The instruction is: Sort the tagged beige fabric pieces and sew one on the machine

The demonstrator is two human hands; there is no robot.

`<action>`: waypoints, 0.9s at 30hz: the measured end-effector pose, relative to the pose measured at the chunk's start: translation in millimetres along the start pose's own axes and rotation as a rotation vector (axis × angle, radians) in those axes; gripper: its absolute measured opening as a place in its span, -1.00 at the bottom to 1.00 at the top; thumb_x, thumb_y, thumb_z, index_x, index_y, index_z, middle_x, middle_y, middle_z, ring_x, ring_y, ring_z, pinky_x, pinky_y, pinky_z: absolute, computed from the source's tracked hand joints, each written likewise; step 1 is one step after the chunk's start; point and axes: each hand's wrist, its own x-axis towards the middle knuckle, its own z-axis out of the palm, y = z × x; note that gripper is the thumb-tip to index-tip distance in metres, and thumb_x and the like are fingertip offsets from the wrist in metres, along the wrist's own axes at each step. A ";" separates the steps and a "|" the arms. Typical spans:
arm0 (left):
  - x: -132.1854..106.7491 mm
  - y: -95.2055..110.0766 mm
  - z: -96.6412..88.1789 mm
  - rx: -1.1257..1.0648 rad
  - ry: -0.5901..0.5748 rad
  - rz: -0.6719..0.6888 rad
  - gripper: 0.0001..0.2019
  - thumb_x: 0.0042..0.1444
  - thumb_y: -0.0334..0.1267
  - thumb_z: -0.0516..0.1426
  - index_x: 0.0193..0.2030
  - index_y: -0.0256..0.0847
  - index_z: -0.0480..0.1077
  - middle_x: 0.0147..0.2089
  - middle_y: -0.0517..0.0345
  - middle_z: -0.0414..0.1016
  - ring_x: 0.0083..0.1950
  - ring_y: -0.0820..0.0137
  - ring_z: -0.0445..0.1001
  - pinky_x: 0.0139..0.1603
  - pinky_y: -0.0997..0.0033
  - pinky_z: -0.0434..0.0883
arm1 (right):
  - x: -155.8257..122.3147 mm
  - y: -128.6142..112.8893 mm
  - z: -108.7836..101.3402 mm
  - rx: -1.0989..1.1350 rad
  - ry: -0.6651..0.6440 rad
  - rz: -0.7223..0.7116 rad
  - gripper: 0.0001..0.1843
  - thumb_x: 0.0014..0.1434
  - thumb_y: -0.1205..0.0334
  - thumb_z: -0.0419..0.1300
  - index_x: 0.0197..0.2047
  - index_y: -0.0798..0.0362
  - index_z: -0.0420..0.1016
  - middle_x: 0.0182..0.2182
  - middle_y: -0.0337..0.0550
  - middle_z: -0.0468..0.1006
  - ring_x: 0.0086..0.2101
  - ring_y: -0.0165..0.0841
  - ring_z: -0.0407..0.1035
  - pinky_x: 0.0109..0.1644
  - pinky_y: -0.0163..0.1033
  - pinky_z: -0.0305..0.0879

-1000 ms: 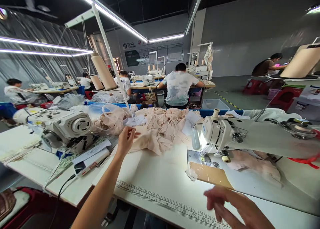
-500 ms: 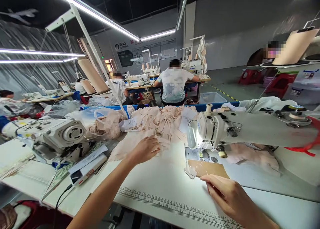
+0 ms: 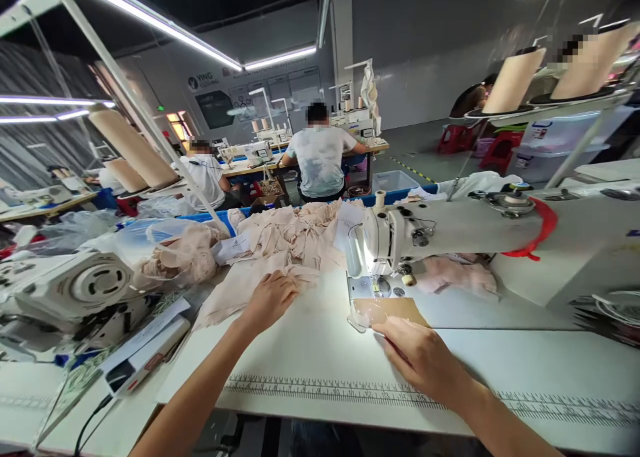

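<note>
My left hand (image 3: 273, 298) lies over the near edge of a thin beige fabric piece (image 3: 225, 296), its fingers closed together on the cloth. Behind it a heap of crumpled beige fabric pieces (image 3: 295, 227) covers the back of the table. My right hand (image 3: 413, 350) is closed in a pinch in front of the sewing machine (image 3: 383, 234), at the near edge of a brown patch (image 3: 400, 308) on the machine bed. A small clear plastic guard (image 3: 357, 320) is by its fingertips. Whatever the pinch holds is hidden.
A printed ruler strip (image 3: 320, 392) runs along the table's front edge. At left are another machine head (image 3: 95, 277), a white device with a cable (image 3: 145, 357) and a plastic bag of beige material (image 3: 175, 254). Thread cones (image 3: 515, 80) stand at right; co-workers (image 3: 319, 154) sit ahead.
The view has swung to the right, so everything appears further left. My left hand stays on the beige fabric, and my right hand stays by the brown patch, its fingers slightly further over it.
</note>
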 end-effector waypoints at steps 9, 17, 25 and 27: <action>25.0 22.3 -6.5 -0.561 -0.147 -0.067 -0.75 0.31 -0.18 -0.02 -0.21 -0.18 0.45 -0.43 0.21 0.45 -0.44 0.44 0.35 -0.39 0.47 0.25 | 18.2 -16.5 4.5 -0.307 -0.247 0.033 -0.82 0.37 0.20 0.11 -0.03 0.09 0.41 -0.24 -0.07 0.36 -0.32 -0.23 0.23 -0.29 -0.17 0.06; 71.0 74.6 -5.3 -0.774 -0.376 -0.139 -0.82 0.16 -0.16 0.08 -0.36 -0.21 0.36 -0.49 0.21 0.51 -0.51 0.46 0.31 -0.46 0.48 0.15 | 28.8 23.5 -5.7 -0.400 -0.285 -0.046 -0.84 0.40 0.21 0.08 -0.07 0.10 0.43 -0.26 -0.08 0.37 -0.35 -0.24 0.21 -0.31 -0.18 -0.04; 98.9 92.0 52.6 -0.828 -0.379 -0.217 -0.81 0.05 -0.12 0.10 -0.41 -0.20 0.36 -0.45 0.22 0.43 -0.38 0.39 0.38 -0.38 0.46 0.28 | 22.2 30.1 -3.6 -0.373 -0.223 -0.049 -0.85 0.36 0.27 0.06 -0.25 0.08 0.40 -0.31 -0.12 0.34 -0.38 -0.26 0.14 -0.30 -0.16 -0.08; 100.0 88.4 62.0 -0.818 -0.380 -0.243 -0.82 0.02 -0.13 0.10 -0.41 -0.19 0.36 -0.42 0.21 0.44 -0.36 0.38 0.39 -0.36 0.45 0.29 | 22.8 31.2 -3.8 -0.369 -0.236 -0.048 -0.88 0.35 0.28 0.07 -0.22 0.08 0.41 -0.30 -0.12 0.34 -0.38 -0.26 0.13 -0.31 -0.16 -0.08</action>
